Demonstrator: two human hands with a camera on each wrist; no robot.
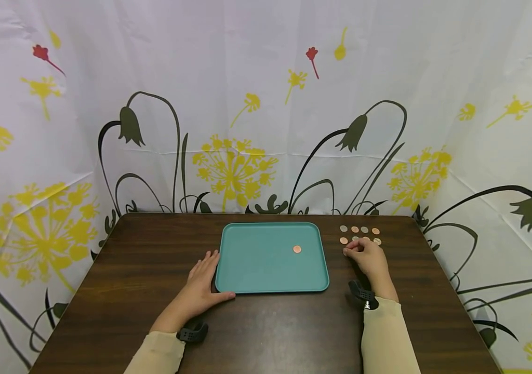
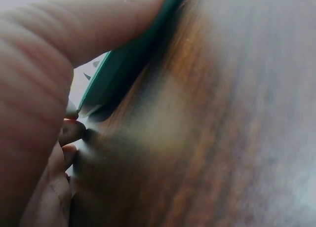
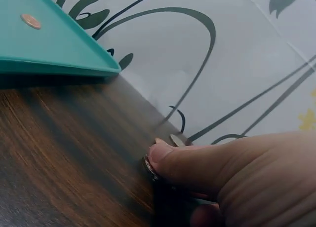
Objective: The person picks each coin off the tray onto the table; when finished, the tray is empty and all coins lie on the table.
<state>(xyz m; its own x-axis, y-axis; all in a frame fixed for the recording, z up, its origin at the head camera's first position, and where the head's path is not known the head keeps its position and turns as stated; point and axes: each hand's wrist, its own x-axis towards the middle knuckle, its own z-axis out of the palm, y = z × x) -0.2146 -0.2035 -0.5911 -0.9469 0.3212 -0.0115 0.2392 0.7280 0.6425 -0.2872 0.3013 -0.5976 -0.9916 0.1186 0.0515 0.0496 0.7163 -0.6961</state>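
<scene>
A turquoise tray [image 1: 266, 270] lies on the dark wooden table with one copper coin [image 1: 297, 249] in its right half. My left hand [image 1: 202, 288] rests at the tray's front left corner, fingers spread along the left side and thumb against the near rim. To the right of the tray, my right hand [image 1: 370, 259] pinches a silvery coin [image 3: 149, 169], tilted on edge by the thumb tip in the right wrist view. Just beyond that hand, several copper and silvery coins lie in two rows, among them a copper coin [image 1: 375, 231]; the fingers partly cover the nearer row.
The brown table [image 1: 284, 332] reaches back to a white curtain [image 1: 266, 62] printed with flowers, which also hangs at both sides. A black band [image 1: 363, 293] sits on the right wrist, another black band [image 1: 193, 332] on the left.
</scene>
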